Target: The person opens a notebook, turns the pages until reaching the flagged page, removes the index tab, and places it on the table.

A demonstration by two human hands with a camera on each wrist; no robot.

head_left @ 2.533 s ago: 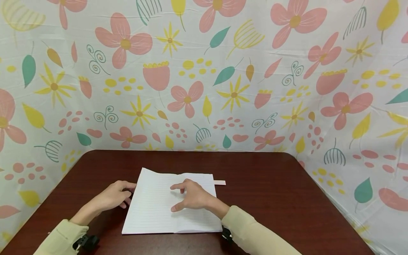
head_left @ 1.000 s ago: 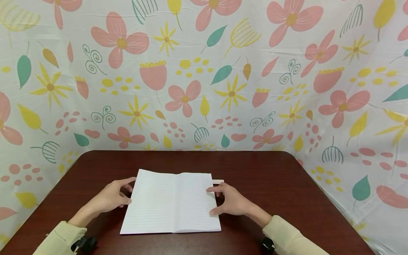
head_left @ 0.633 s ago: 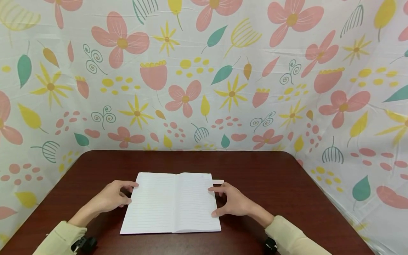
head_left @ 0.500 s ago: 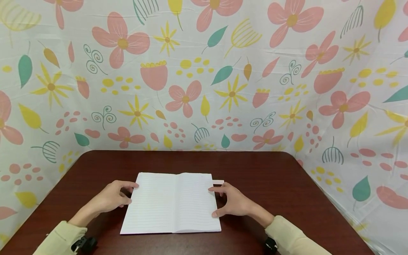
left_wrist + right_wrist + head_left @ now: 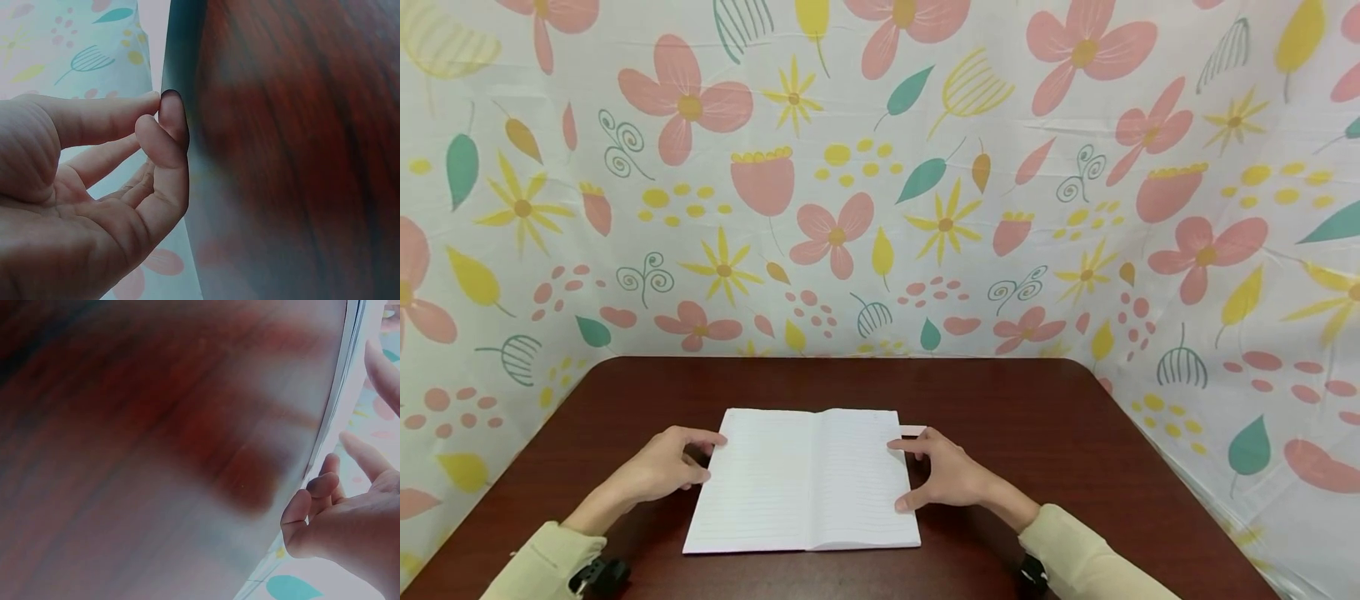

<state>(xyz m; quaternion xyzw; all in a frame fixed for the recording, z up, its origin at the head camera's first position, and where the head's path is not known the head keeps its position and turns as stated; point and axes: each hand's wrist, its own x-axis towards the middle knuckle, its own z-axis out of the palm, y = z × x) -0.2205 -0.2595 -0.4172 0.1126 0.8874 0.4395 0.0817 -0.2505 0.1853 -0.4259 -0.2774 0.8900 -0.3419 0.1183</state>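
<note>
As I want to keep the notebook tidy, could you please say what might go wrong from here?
The right hand is close to the strip jutting past the open notebook, and could knock it askew. With the left hand at the opposite edge, uneven pulls might shift the notebook. The right page seems slightly bowed near its lower edge; pressing might crease it.

Dark red-brown table with rounded far corners, white backdrop behind it, pink-and-yellow floral print
</note>
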